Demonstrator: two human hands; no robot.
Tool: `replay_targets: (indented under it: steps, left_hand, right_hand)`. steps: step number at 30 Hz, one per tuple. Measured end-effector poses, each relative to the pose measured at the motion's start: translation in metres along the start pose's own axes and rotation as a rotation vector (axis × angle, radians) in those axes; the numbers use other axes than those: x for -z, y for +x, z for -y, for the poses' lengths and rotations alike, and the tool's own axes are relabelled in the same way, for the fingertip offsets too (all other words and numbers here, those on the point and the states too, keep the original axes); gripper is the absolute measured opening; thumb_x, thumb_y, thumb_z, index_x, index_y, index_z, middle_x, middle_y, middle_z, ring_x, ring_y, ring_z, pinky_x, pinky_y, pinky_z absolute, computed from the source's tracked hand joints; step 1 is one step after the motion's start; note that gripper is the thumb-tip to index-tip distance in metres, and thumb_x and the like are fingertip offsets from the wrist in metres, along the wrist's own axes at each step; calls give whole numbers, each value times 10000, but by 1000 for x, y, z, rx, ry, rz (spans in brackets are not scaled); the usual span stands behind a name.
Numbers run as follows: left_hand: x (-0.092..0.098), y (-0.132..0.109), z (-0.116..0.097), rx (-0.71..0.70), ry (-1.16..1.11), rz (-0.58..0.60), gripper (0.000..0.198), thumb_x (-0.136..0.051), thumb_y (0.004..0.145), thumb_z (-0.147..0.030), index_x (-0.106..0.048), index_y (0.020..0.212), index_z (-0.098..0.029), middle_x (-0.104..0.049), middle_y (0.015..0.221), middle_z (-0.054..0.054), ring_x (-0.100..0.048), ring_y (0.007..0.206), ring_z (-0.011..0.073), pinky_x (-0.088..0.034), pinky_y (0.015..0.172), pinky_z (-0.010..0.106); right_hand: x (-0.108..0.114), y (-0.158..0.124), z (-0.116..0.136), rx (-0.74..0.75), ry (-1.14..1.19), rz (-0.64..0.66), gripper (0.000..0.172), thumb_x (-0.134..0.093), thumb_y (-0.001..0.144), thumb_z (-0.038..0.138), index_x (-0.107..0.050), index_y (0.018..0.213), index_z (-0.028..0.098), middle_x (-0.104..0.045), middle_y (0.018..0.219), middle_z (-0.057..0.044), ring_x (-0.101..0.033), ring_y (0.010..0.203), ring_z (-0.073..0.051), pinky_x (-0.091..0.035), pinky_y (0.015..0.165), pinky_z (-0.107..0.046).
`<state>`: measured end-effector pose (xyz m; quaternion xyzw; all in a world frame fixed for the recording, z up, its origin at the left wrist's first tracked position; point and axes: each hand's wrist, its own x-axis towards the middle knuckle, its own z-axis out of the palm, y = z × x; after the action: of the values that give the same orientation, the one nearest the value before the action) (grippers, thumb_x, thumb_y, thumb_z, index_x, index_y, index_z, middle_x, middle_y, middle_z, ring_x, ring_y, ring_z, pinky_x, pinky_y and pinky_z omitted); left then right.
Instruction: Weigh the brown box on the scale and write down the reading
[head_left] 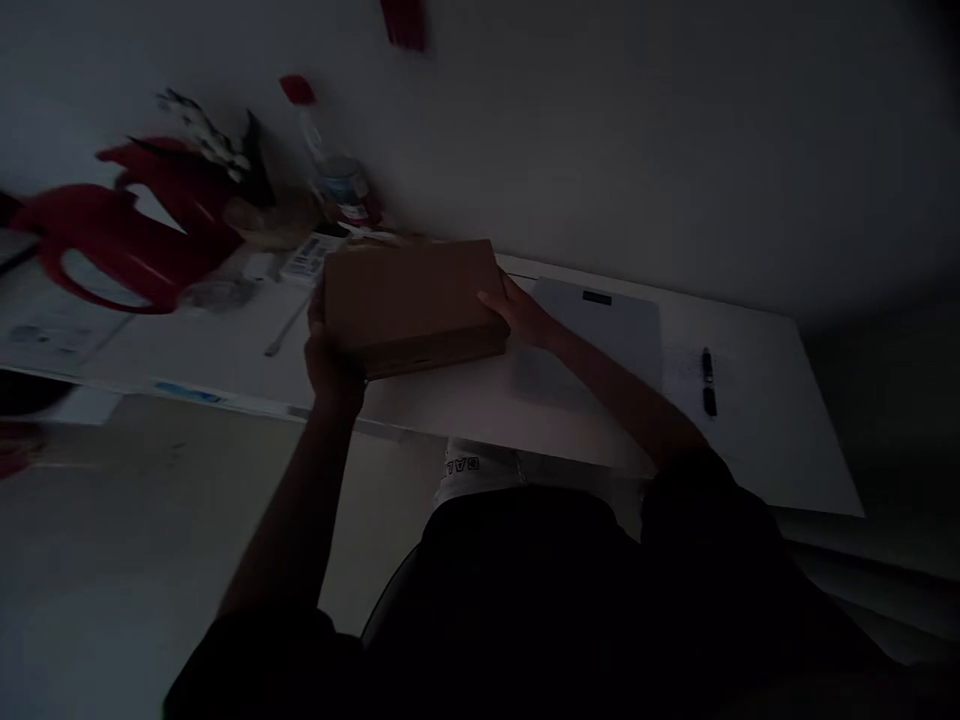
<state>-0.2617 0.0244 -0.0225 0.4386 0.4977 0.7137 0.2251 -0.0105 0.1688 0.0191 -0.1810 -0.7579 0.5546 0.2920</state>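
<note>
A flat brown cardboard box (409,300) sits just above a white table (480,400) in dim light. My left hand (326,355) grips the box's left end, thumb side wrapped round its edge. My right hand (521,312) presses against the right end, fingers curled on its side. Both arms reach forward from my dark sleeves over my lap. Whether the box rests on the table or is held a little off it is unclear.
A grey flat pad (600,330) lies right of the box, with a black pen (707,380) further right. Red scissors-like handles (127,235), a plastic bottle with a red cap (337,180) and small papers crowd the table's left end by the wall.
</note>
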Motion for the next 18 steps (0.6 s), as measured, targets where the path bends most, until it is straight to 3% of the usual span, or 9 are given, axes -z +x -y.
replay_targets:
  steps: [6, 13, 18]
  left_hand:
    - [10, -7, 7, 53, -82, -32, 895, -601, 711, -655, -360, 1353, -80, -448, 1496, 131, -363, 1416, 333, -333, 1191, 463]
    - [17, -11, 16, 29, -79, 74, 1031, -574, 743, -664, -182, 1487, -68, -241, 1614, 158, -245, 1482, 360, -229, 1242, 505]
    - [7, -12, 11, 53, -90, 10, 1016, -586, 701, -603, -206, 1475, -65, -279, 1599, 154, -266, 1479, 336, -252, 1235, 478]
  right_hand:
    - [-16, 6, -14, 42, -21, -6, 784, -499, 941, 645, -356, 1510, 125, -364, 1527, -133, -355, 1413, -293, -277, 1236, -434]
    - [-19, 3, -16, 3, -34, -16, 708, -489, 988, 564, -347, 1517, 115, -379, 1518, -139, -367, 1408, -294, -293, 1229, -434]
    - [-18, 2, -14, -13, -44, -22, 735, -502, 990, 559, -334, 1522, 80, -379, 1515, -159, -374, 1408, -288, -287, 1235, -413]
